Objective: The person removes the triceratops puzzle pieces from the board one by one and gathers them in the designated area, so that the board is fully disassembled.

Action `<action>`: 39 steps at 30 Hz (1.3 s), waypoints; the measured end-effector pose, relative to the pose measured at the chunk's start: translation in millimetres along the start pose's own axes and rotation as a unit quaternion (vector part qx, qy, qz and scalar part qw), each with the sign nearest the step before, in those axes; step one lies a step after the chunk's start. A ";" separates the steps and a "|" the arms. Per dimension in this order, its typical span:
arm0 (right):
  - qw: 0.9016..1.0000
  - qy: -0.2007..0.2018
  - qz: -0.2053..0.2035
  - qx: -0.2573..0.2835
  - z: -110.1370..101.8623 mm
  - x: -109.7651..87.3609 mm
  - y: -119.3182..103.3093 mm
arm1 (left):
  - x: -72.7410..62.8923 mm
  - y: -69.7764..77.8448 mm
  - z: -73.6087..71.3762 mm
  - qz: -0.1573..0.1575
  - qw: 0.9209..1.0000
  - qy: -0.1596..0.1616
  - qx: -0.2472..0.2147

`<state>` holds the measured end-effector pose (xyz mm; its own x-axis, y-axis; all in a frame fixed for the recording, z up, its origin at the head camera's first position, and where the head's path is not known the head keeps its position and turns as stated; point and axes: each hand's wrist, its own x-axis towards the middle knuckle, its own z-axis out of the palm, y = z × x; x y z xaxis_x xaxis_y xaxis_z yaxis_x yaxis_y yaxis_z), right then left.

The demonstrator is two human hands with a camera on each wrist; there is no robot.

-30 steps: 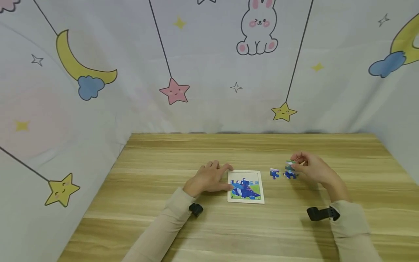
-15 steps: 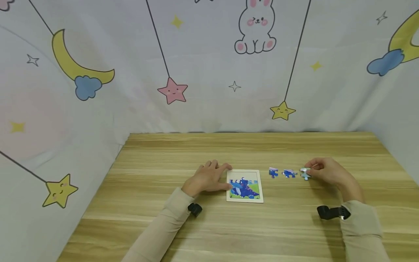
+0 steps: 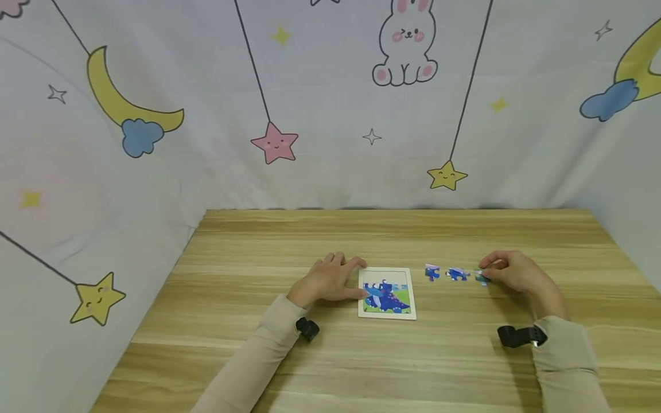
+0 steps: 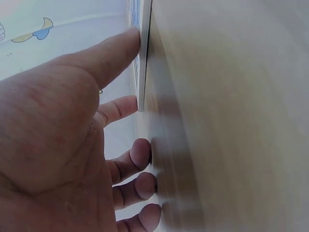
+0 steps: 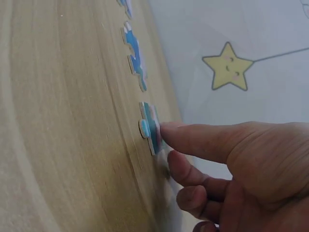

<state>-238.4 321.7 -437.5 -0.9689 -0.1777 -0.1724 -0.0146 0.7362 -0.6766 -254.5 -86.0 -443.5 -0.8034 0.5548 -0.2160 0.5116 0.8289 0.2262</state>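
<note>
A square white puzzle tray (image 3: 384,316) holds a partly filled picture of a blue dinosaur on green. My left hand (image 3: 326,281) rests at its left side, thumb and index finger touching the frame and the other fingers spread on the table. In the left wrist view the thumb (image 4: 116,55) lies on the tray's edge. My right hand (image 3: 518,275) pinches a teal and white puzzle piece (image 5: 150,126) at the table surface, with the thumb on its face. Two blue puzzle pieces, a left one (image 3: 432,272) and a middle one (image 3: 457,274), lie between tray and hand.
The wooden table (image 3: 258,241) reaches back to a white printed curtain (image 3: 330,172), which also hangs at both sides. A black wrist camera (image 3: 308,330) sits on the left wrist and another camera (image 3: 508,336) on the right.
My right hand has moved right with the teal piece, away from the middle blue piece, and lowered it to the table beside the two others. The left hand and tray stay in place.
</note>
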 end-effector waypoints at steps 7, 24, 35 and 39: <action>0.999 0.005 -0.028 -0.018 7.4 2.2 -19.2 | -1.1 -4.2 -2.6 0.018 1.000 -0.005 -0.023; 0.992 -0.047 -0.116 -0.010 85.0 21.3 -93.8 | -4.2 -3.3 -3.4 0.025 0.999 -0.014 -0.016; 0.985 -0.099 -0.144 -0.004 127.6 18.7 -123.9 | -4.8 1.1 -7.5 0.016 1.000 -0.019 0.002; 0.985 -0.094 -0.143 -0.017 136.7 18.2 -128.4 | -5.1 0.9 -7.3 0.011 1.000 -0.022 0.005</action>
<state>-220.3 134.7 -451.6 -0.8609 -0.4968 -0.1091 -0.2921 0.6585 -0.6936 -252.2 -88.7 -435.2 -0.7779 0.5756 -0.2520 0.5325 0.8168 0.2219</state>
